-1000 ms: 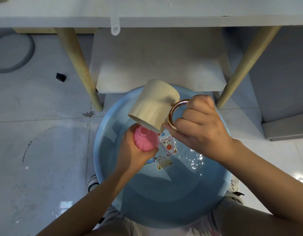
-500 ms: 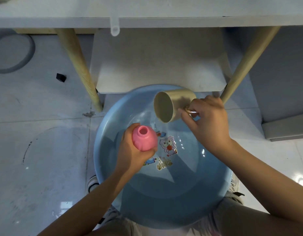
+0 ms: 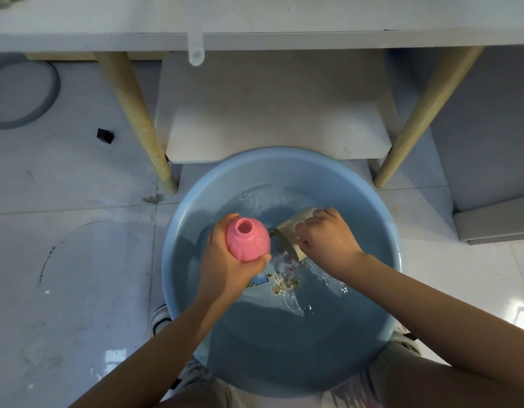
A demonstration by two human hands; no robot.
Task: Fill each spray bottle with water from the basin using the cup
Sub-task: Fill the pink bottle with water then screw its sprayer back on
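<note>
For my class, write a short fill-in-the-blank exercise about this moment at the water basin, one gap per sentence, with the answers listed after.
1. The left hand holds a bottle whose colour is ____.
2. The right hand dips the beige cup into the water of the blue ____.
3. The bottle's mouth has no cap and faces ____.
4. The bottle is held over the basin, to the ____ of the cup.

Missing words: pink; basin; up; left
</note>
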